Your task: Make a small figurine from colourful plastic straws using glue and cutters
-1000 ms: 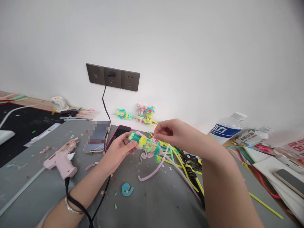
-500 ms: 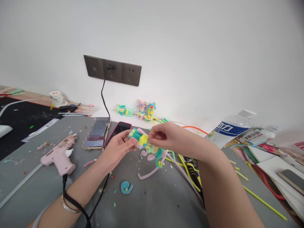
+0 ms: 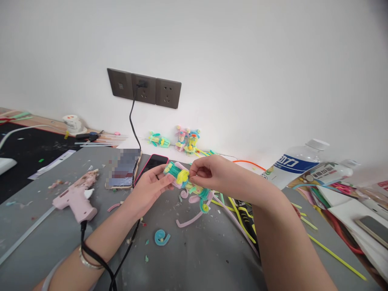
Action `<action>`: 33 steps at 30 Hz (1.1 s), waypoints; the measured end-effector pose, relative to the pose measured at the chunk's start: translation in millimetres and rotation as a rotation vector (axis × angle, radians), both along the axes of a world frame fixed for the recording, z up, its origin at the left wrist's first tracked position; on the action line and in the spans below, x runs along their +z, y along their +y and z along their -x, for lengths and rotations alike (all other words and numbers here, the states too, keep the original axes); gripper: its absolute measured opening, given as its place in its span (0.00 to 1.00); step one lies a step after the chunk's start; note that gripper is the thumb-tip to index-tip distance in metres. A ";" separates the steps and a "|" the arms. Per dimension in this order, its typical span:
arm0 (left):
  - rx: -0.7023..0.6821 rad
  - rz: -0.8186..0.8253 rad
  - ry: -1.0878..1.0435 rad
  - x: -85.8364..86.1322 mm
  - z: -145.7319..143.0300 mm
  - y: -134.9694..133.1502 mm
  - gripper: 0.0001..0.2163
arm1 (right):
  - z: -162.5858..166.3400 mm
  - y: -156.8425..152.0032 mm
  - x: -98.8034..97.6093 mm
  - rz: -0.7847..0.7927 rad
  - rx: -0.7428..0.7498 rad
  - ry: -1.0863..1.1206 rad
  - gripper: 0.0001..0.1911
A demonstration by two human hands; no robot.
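Note:
Between my hands, above the grey table, is a pipe-cleaner figure [image 3: 182,176] in teal, yellow and pink, lying tilted with its curled ends down to the right. My left hand [image 3: 154,182] grips its left end between thumb and fingers. My right hand [image 3: 206,171] is closed in a pinch against the figure's yellow part; whatever sits between those fingertips is hidden. On the table below lie a blue pipe-cleaner spiral [image 3: 161,237] and a curved pink pipe cleaner [image 3: 190,221]. Black-and-yellow pliers [image 3: 246,218] lie partly behind my right forearm.
A pink glue gun [image 3: 75,198] lies at left, its cable crossing my left forearm. Two phones [image 3: 123,169] lie behind my left hand. Several finished figures [image 3: 192,141] are by the wall. A bottle [image 3: 295,161] and yellow pipe cleaners [image 3: 336,256] are at right.
Almost nothing differs. The figure has turned very slightly in my hands, and the fingers of both hands have shifted a little.

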State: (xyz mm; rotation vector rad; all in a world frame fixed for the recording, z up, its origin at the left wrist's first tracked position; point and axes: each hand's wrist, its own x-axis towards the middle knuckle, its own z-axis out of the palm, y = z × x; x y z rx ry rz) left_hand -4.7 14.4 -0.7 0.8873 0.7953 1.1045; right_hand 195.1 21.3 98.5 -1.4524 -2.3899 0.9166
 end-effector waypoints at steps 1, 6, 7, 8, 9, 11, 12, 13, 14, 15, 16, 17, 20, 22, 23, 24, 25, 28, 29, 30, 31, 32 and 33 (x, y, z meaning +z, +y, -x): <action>-0.001 -0.002 0.001 0.2 0.1 -0.1 0.20 | -0.1 0.1 -0.2 0.001 -0.003 0.003 0.08; -0.011 -0.016 0.000 1.3 -0.2 -0.5 0.19 | 0.8 0.5 -2.5 -0.015 -0.017 -0.003 0.08; -0.010 -0.019 -0.002 1.3 -0.4 -0.6 0.19 | 1.1 0.3 -2.9 -0.021 -0.021 -0.005 0.08; -0.008 -0.020 -0.005 1.2 -0.5 -0.6 0.19 | 1.3 0.2 -3.0 -0.027 -0.026 -0.008 0.08; -0.006 -0.019 -0.008 1.1 -0.6 -0.8 0.19 | 1.2 0.1 -2.9 -0.034 -0.034 -0.010 0.08; 0.000 -0.015 -0.012 1.1 -0.7 -1.0 0.18 | 0.2 0.1 -1.9 -0.046 -0.050 -0.015 0.07; 0.002 -0.014 -0.015 1.1 -0.7 -1.1 0.18 | -0.7 0.2 -1.2 -0.052 -0.058 -0.012 0.07; 0.005 -0.015 -0.017 1.3 -0.8 -1.2 0.18 | -1.8 0.5 -0.3 -0.056 -0.066 -0.003 0.06; 0.006 -0.015 -0.020 1.5 -0.8 -1.2 0.18 | -3.0 0.7 0.6 -0.057 -0.071 0.008 0.05; 0.008 -0.015 -0.022 1.7 -1.0 -1.1 0.18 | -4.0 1.0 1.3 -0.058 -0.075 0.022 0.05; 0.011 -0.014 -0.026 2.0 -1.1 -1.1 0.18 | -4.7 1.3 1.8 -0.055 -0.077 0.034 0.05; 0.014 -0.013 -0.031 2.4 -1.3 -1.1 0.18 | -5.1 1.5 2.0 -0.051 -0.075 0.041 0.05; 0.017 -0.010 -0.036 3.6 -1.7 -1.1 0.18 | -4.0 1.8 1.1 -0.040 -0.063 0.024 0.06; 0.017 -0.009 -0.028 4.3 -1.7 -1.3 0.18 | -2.3 2.0 -0.3 -0.036 -0.057 0.008 0.06; 0.016 -0.010 -0.024 4.5 -1.6 -1.4 0.18 | -1.6 2.0 -0.9 -0.036 -0.056 0.003 0.05; 0.015 -0.012 -0.021 4.7 -1.5 -1.5 0.17 | -1.2 2.0 -1.4 -0.034 -0.054 0.000 0.05; 0.014 -0.014 -0.021 4.7 -1.4 -1.5 0.17 | -0.9 2.1 -1.7 -0.033 -0.052 -0.003 0.05; 0.008 -0.019 -0.027 4.6 -1.2 -1.6 0.16 | -1.3 2.4 -2.0 -0.031 -0.049 -0.009 0.05; 0.008 -0.018 -0.027 4.6 -1.1 -1.6 0.16 | -1.5 2.5 -2.0 -0.030 -0.047 -0.009 0.05; 0.009 -0.015 -0.026 4.6 -1.0 -1.6 0.16 | -1.8 2.6 -1.9 -0.031 -0.046 -0.007 0.05; 0.012 -0.010 -0.024 4.6 -0.9 -1.6 0.17 | -2.0 2.8 -1.9 -0.031 -0.043 -0.005 0.05; 0.014 -0.004 -0.021 4.6 -0.8 -1.5 0.17 | -2.1 2.9 -1.9 -0.028 -0.038 -0.006 0.05; 0.013 0.002 -0.017 4.4 -0.7 -1.5 0.17 | -2.3 3.0 -2.0 -0.025 -0.033 -0.009 0.05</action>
